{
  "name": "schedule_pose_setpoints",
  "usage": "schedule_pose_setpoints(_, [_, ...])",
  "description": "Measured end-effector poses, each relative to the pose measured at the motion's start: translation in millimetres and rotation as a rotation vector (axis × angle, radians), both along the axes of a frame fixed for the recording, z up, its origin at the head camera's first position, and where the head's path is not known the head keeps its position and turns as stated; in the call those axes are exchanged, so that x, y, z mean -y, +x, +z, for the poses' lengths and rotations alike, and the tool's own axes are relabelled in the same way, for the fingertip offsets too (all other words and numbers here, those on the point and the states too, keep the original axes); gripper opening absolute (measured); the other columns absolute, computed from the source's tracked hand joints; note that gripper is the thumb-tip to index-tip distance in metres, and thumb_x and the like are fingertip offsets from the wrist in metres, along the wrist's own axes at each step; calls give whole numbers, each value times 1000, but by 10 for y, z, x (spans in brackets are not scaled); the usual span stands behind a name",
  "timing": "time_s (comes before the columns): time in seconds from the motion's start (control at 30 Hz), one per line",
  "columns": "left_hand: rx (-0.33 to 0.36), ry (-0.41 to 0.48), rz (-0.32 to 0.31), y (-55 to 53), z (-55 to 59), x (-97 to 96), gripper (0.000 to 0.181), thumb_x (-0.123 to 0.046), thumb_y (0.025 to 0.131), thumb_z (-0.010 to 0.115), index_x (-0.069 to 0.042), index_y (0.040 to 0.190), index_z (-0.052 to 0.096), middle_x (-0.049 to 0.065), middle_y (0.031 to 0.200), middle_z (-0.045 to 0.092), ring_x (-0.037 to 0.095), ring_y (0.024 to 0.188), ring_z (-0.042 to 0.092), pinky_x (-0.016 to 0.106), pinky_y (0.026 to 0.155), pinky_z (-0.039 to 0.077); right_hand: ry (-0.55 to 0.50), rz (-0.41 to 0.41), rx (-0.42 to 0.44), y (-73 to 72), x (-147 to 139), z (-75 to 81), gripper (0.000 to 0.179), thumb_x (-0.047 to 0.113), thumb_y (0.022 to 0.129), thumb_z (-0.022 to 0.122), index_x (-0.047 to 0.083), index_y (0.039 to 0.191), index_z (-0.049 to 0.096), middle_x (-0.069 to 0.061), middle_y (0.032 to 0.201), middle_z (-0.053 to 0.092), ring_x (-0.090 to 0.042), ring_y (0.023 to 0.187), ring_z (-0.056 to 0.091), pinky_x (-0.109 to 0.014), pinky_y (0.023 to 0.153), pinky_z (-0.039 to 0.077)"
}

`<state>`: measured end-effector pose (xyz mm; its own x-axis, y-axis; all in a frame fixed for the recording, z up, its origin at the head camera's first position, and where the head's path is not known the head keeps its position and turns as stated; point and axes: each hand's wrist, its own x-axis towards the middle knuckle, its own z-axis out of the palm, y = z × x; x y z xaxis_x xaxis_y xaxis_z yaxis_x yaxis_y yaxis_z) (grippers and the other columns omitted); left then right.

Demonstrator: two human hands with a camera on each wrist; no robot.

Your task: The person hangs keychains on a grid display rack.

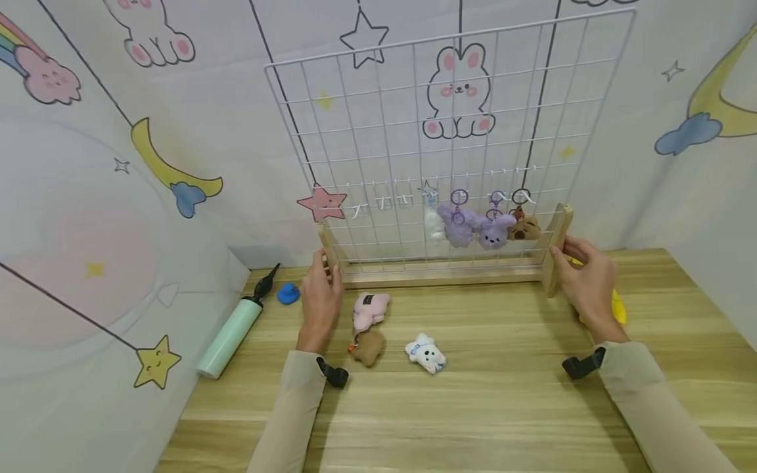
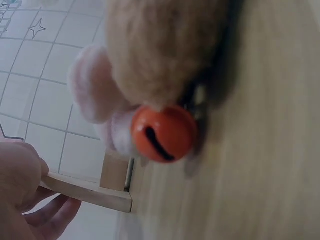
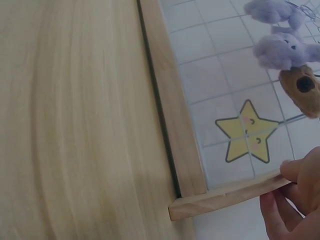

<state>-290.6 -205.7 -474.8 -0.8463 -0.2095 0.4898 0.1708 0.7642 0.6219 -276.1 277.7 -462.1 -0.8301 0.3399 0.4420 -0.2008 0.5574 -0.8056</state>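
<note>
A white wire grid rack (image 1: 414, 43) stands upright in a wooden base (image 1: 443, 277) at the back of the table. My left hand (image 1: 319, 295) grips the base's left end piece, thumb on one side and fingers on the other. At the opposite end, my right hand (image 1: 588, 279) pinches the right end piece (image 3: 225, 196). From the grid's hooks hang a white plush (image 1: 434, 225), two purple plush keychains (image 1: 461, 228) and a brown plush keychain (image 1: 524, 228). Near my left wrist lie a pink plush (image 1: 370, 310) and a brown plush (image 1: 368, 348) with an orange bell (image 2: 162, 134).
A small white plush dog (image 1: 426, 353) lies mid-table. To the left are a mint green hand pump (image 1: 230, 336) and a small blue object (image 1: 288, 293). Something yellow (image 1: 618, 307) is partly hidden behind my right hand. A patterned cloth hangs behind the rack.
</note>
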Motion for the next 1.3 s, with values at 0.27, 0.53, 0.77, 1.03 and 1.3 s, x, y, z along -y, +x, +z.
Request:
schedule_pose_setpoints(0.27, [33, -13, -46, 143, 278, -54, 49, -17, 110, 63, 1, 155, 52, 25, 141, 66, 40, 122, 72, 52, 92, 67, -4, 10, -35, 13, -43, -34, 42, 27, 104, 75, 4, 138, 73, -23, 128, 77, 3, 107, 74, 2, 80, 51])
schedule_pose_setpoints(0.53, [33, -96, -91, 553, 639, -221, 59, -21, 107, 70, 3, 156, 49, 25, 140, 66, 43, 126, 68, 58, 98, 63, -31, 14, -24, 38, 33, -52, 42, 26, 104, 74, 5, 141, 72, -22, 130, 76, -27, 116, 77, 1, 81, 51])
schedule_pose_setpoints(0.77, [202, -331, -566, 770, 470, -650, 63, -30, 103, 77, -4, 155, 54, 14, 135, 74, 34, 125, 70, 52, 106, 60, -62, 2, -25, 31, -15, -50, 42, 28, 103, 76, 7, 139, 74, -22, 129, 76, 14, 99, 70, 2, 76, 51])
schedule_pose_setpoints(1.03, [357, -710, -907, 899, 289, -1027, 67, -60, 93, 81, -28, 149, 65, -5, 146, 69, 21, 136, 62, 40, 113, 54, -41, -1, -51, 15, -28, -78, 39, 27, 103, 76, 9, 138, 75, -23, 127, 76, 14, 97, 70, 2, 75, 50])
schedule_pose_setpoints(1.3, [323, -802, -902, 883, 252, -1169, 33, -36, 93, 86, -29, 124, 76, -9, 124, 75, 14, 114, 63, 30, 94, 55, -52, 0, -26, 5, -37, -60, 44, 32, 103, 76, 8, 139, 74, -20, 129, 76, 19, 95, 65, 2, 75, 51])
